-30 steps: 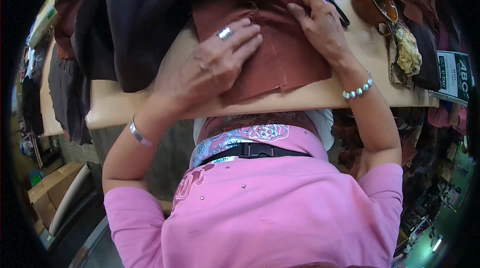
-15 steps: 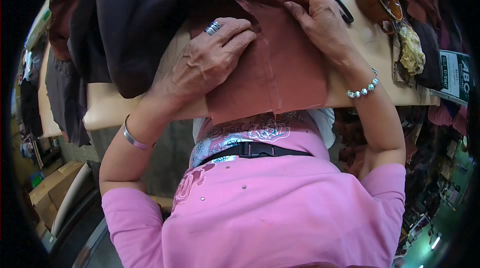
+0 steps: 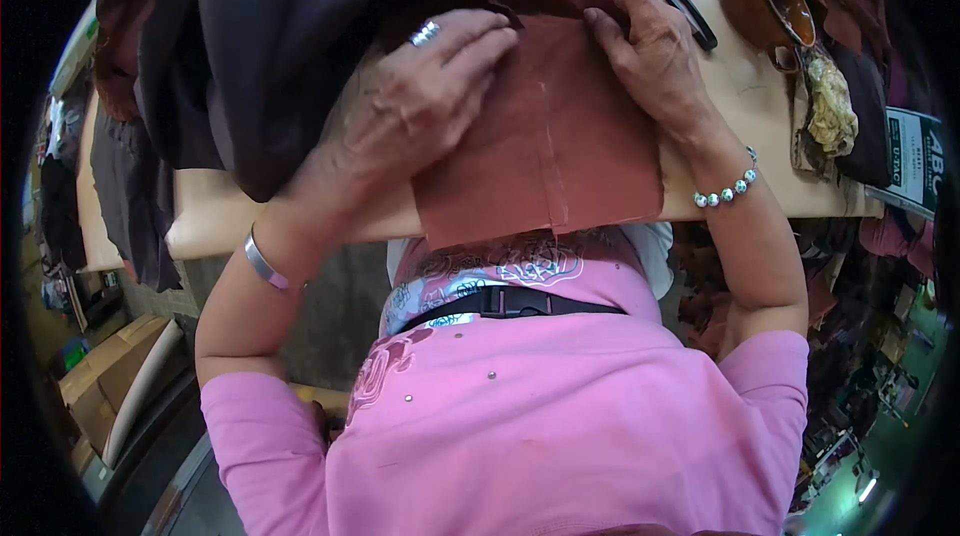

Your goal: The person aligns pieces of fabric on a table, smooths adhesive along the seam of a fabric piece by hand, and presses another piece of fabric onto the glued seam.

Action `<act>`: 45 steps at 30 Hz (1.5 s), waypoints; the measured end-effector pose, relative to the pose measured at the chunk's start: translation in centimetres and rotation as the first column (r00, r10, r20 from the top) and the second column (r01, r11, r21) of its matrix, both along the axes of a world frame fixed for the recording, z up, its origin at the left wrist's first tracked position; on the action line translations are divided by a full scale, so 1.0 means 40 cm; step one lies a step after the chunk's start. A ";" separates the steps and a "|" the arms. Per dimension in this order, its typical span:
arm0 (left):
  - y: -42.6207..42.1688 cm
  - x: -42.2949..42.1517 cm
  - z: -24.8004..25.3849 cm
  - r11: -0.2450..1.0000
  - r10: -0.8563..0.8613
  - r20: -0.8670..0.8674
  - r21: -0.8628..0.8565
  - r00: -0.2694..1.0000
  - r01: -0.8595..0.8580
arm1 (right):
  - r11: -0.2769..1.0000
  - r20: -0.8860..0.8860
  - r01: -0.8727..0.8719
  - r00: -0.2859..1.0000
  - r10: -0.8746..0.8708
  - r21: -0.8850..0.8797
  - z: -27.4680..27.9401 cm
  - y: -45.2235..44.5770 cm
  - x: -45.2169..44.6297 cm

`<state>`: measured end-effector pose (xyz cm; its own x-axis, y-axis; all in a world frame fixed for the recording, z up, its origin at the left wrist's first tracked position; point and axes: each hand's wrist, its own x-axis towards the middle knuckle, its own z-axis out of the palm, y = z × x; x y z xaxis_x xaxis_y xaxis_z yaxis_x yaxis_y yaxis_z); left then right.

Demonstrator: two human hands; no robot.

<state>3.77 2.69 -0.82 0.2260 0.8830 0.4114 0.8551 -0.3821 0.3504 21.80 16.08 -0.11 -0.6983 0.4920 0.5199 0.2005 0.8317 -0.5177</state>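
Your reddish-brown cloth [image 3: 600,126] lies on the padded tabletop [image 3: 740,121], its near end at the front edge and a pale line running down its middle. Your left hand [image 3: 425,101], slightly blurred, rests on its left part beside the bunched black fabric [image 3: 280,56]; the fingers lie close together, bent, but you can't tell whether they pinch any cloth. Your right hand [image 3: 660,61] lies over the right side, thumb well apart from the fingers. A slim black tool [image 3: 692,18] sits just beside it, near the brown glazed mug [image 3: 755,11]. On the far right, a green-and-white packet [image 3: 915,164] reads "ABC" and, apparently, "U-TAC"; its smaller print is illegible.
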 end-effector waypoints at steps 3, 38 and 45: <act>0.019 -0.011 -0.009 0.999 -0.004 -0.079 0.038 0.997 0.008 | 0.999 0.053 0.033 0.998 -0.032 -0.035 0.006 -0.002 0.002; 0.089 -0.079 0.048 0.994 -0.092 0.060 -0.055 0.994 0.096 | 0.971 -0.080 -0.236 0.969 0.233 -0.031 -0.037 -0.045 -0.048; 0.233 -0.103 0.040 0.933 0.069 -0.059 0.358 0.996 -0.043 | 0.890 0.104 -0.219 0.976 0.193 0.399 -0.038 -0.054 -0.053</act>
